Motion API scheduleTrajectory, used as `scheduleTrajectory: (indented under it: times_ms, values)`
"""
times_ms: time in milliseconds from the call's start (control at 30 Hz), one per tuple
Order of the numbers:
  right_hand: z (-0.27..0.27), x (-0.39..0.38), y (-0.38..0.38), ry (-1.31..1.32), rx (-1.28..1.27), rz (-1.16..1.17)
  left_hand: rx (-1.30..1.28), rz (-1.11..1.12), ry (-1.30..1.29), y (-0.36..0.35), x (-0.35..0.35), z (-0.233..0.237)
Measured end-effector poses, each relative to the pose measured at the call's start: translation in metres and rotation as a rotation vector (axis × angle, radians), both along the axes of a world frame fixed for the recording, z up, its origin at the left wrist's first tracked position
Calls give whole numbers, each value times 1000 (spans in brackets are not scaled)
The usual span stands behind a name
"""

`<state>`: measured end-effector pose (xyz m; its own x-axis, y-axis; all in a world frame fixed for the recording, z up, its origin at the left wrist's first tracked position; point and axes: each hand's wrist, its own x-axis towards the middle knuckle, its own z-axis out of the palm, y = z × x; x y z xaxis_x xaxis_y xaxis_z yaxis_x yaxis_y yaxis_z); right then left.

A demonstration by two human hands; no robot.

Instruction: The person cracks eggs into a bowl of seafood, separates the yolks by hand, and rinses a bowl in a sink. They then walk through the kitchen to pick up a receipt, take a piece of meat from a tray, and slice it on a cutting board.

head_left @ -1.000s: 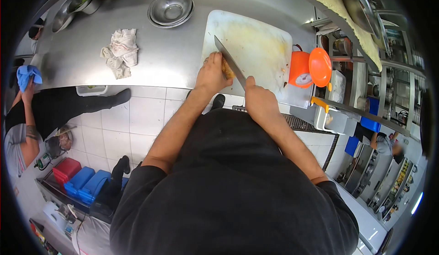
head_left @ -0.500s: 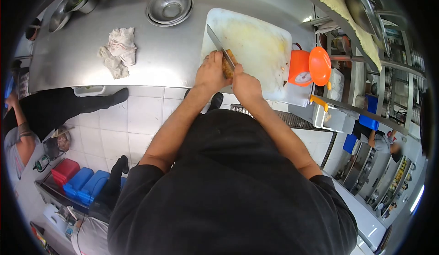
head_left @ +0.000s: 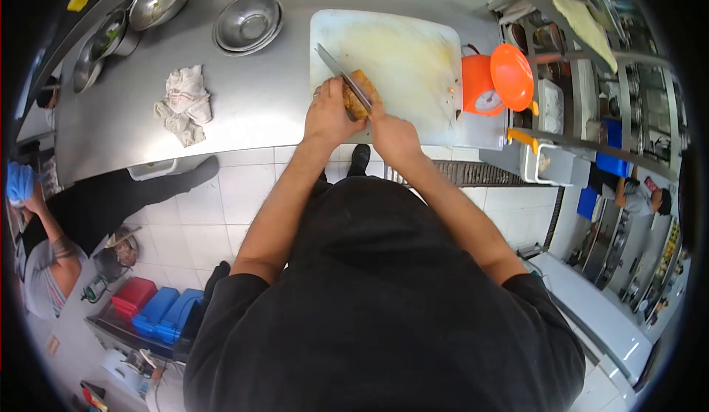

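A long knife (head_left: 331, 60) lies across a golden-brown piece of food (head_left: 362, 81) near the front left of the white cutting board (head_left: 413, 57). My right hand (head_left: 393, 135) is closed round the knife's handle end, its fingers forward along the blade. My left hand (head_left: 329, 116) grips the food from the left, fingers bent close beside the blade. Part of the food is hidden under the hand and the knife. The blade's tip points away from me toward the board's left edge.
An orange kitchen scale (head_left: 478, 87) stands right of the board. A crumpled cloth (head_left: 185, 101) and stacked metal bowls (head_left: 247, 24) lie to the left on the steel counter (head_left: 244, 94). Another person's arm (head_left: 55, 242) is at the far left, near a blue cloth (head_left: 24, 183).
My view has shifted, so the board and hands appear further left. The knife still crosses the food, and more of the food shows on both sides of the blade.
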<state>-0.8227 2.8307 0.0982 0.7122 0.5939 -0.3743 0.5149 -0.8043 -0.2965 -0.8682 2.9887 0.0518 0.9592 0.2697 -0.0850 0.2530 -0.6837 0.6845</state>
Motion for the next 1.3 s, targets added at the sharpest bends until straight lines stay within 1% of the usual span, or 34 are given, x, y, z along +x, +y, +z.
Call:
scheduleTrajectory:
  times_ms: [133, 233, 267, 300, 367, 467, 567, 600, 700, 800, 933, 1067, 1300]
  values:
    - [-1, -1, -7, 2, 97, -36, 24, -11, -28, -3, 0, 0]
    - [-6, -16, -55, 56, 14, -42, 138, -13, -114, -9, 0, -13]
    - [-2, -22, -71, 69, 33, -86, 121, -4, -159, -11, 0, -18]
    - [2, -26, -85, 81, 52, -124, 113, -7, -142, -12, 1, -15]
    - [2, -27, -107, 78, 58, -185, 99, -10, -102, -14, 3, -8]
    - [-2, -29, -127, 7, 47, -241, 294, -73, 101, -15, 6, 24]
    - [6, -27, -132, 7, 82, -276, 446, -216, 299, -15, 9, 25]
    - [9, -27, -132, 6, 86, -260, 427, -217, 278, -15, 8, 26]
    - [15, -34, -135, -22, 213, -219, 350, -223, 213, -14, 4, 29]
    - [26, -39, -131, 80, 178, -210, 243, -209, 127, -7, -2, 27]
    - [21, -41, -125, 132, 189, -163, 249, -211, 136, -5, -3, 19]
    - [16, -35, -121, 136, 159, -120, 261, -212, 150, -7, 1, 24]
    - [22, -33, -119, 158, 136, -88, 305, -229, 135, -8, 2, 25]
